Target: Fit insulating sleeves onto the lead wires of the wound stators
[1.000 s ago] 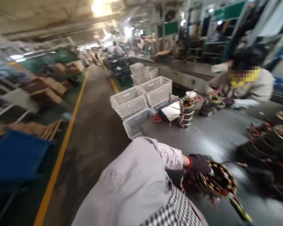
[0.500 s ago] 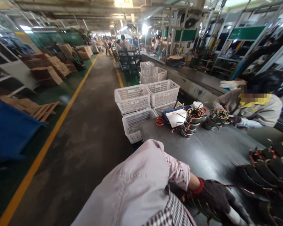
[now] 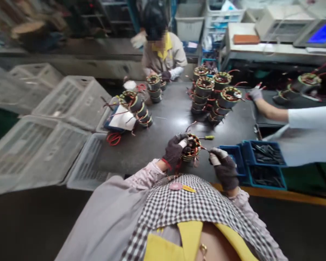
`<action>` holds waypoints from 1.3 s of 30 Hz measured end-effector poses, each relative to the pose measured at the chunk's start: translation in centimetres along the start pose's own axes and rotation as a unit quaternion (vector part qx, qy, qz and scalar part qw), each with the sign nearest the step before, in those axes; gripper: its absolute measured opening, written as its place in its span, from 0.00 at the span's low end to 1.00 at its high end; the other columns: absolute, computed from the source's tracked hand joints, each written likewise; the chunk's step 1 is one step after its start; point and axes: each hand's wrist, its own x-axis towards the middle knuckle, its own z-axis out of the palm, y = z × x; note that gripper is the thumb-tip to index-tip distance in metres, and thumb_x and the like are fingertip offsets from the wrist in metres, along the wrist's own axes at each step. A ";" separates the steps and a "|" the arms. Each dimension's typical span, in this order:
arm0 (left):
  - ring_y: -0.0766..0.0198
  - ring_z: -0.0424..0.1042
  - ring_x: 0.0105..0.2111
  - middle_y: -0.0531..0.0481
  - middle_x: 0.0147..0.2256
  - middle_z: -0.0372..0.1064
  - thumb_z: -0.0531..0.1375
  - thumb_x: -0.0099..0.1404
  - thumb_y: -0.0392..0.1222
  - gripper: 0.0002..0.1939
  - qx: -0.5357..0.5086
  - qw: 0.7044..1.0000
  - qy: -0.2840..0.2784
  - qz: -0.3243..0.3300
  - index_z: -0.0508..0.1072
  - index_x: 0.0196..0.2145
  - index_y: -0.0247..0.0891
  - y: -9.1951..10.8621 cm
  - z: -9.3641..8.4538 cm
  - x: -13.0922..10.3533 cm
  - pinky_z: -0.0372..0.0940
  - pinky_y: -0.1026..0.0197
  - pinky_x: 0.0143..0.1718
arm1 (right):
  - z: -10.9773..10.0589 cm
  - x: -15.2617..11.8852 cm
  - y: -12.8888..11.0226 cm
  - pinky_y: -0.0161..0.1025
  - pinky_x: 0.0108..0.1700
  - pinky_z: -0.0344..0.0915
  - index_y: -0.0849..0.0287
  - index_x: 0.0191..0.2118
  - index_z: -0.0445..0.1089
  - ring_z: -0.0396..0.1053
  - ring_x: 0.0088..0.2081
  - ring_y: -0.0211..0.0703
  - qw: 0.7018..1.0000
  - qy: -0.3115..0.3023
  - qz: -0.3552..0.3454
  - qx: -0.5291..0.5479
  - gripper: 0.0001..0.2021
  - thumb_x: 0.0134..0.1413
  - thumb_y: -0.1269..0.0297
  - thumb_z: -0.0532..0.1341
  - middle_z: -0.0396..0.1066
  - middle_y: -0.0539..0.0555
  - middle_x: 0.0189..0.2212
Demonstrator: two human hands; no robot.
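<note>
A round wound coil core (image 3: 190, 154) with dark sides and coloured wires stands on the dark table (image 3: 168, 112) close to my body. My left hand (image 3: 175, 148), in a dark glove with pale fingertips, grips its left rim. On the right, my right hand (image 3: 223, 163), gloved the same way, pinches a wire lead (image 3: 205, 149) that runs out from the core. Just behind the core lies a tool with a yellow-green handle (image 3: 209, 137).
Stacked cores (image 3: 199, 96) rise at the table's back right, others (image 3: 143, 115) at the left beside red-handled scissors (image 3: 113, 139). White crates (image 3: 83, 159) adjoin the left edge; blue bins (image 3: 266, 152) sit right. A person (image 3: 176, 47) works opposite; another's arm (image 3: 273, 110) reaches from the right.
The view has swung right and down from the aisle to the table. Both my hands now show at the core; before, one gloved hand was seen low at the right.
</note>
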 end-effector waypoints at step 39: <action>0.48 0.79 0.48 0.44 0.43 0.81 0.75 0.47 0.40 0.27 0.263 0.960 0.047 0.087 0.79 0.47 0.41 -0.2 -1.5 3.1 0.74 0.49 0.51 | 1.3 2.6 6.6 0.49 0.44 0.77 0.54 0.46 0.77 0.77 0.38 0.48 0.986 -0.066 0.051 0.143 0.15 0.60 0.52 0.64 0.81 0.56 0.38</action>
